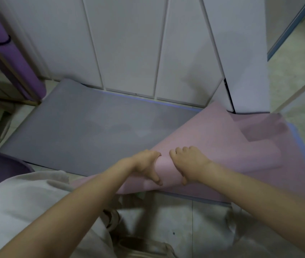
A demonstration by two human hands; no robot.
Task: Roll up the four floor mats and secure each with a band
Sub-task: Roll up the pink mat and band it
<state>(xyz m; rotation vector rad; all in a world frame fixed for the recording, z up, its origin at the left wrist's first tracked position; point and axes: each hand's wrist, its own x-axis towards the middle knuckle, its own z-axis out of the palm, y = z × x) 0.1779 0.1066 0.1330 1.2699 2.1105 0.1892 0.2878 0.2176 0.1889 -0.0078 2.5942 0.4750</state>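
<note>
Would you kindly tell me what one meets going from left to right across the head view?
Rolled purple mat → grey mat → left hand → right hand, both gripping the pink mat.

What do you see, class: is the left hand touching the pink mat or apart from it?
Touching. The head view shows the left hand gripping the pink mat, fingers curled over its rolled part, thumb against the near side.

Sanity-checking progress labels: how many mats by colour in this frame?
Purple mat, rolled and banded: 1
Grey mat, flat: 1
Pink mat, partly rolled: 1
Blue edge under those two, possibly a separate mat: 1
Total: 4 if the blue edge is a mat, else 3
</note>
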